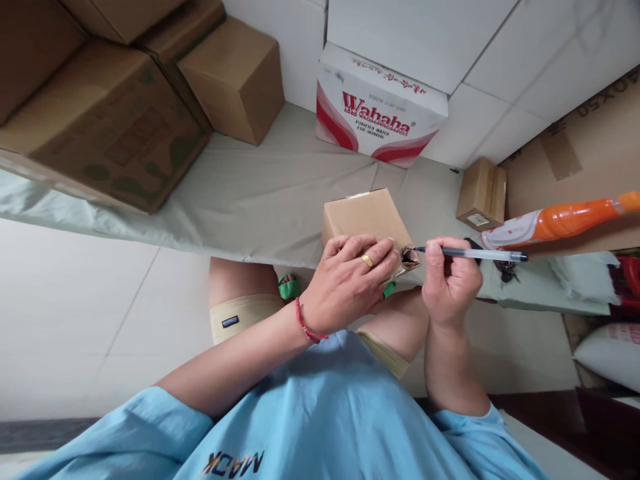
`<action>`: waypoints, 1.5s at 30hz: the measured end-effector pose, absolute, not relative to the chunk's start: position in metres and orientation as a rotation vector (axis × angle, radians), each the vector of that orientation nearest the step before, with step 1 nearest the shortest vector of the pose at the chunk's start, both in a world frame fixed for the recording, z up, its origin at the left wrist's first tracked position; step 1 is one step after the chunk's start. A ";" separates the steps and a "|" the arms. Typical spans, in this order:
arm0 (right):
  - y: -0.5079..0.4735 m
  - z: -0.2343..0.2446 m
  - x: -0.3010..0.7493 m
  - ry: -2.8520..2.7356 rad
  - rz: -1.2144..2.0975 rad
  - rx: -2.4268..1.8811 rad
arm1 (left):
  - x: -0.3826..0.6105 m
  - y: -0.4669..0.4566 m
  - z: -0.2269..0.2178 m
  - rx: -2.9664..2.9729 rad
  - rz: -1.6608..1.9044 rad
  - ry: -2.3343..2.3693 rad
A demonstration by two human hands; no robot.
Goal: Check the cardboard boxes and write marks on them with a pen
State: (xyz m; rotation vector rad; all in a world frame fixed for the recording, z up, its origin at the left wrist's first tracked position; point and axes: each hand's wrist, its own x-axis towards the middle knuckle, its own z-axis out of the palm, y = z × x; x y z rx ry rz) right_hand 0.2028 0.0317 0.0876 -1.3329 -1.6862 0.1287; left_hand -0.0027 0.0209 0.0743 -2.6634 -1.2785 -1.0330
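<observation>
A small brown cardboard box stands at the near edge of the cloth-covered surface. Its near right corner is torn, with a dark ragged hole. My left hand, with a ring and a red bracelet, is wrapped over the near side of the box beside the hole; its fingertips press on the cardboard. My right hand is closed around a pen with a clear barrel. The pen's tip points left and reaches the edge of the torn corner; whether it touches the cardboard I cannot tell.
The pale cloth-covered surface runs across the view. Behind stands a white and red water carton. Large cardboard boxes are stacked at left. At right are a smaller box, an orange bottle and keys.
</observation>
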 end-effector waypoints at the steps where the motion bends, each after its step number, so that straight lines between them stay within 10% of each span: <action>1: 0.032 0.088 0.202 -1.686 0.139 -1.323 | -0.003 0.021 0.074 -2.669 -1.031 -1.280; 45: 0.026 0.090 0.213 -1.777 0.232 -1.282 | -0.002 0.021 0.078 -2.635 -1.058 -1.269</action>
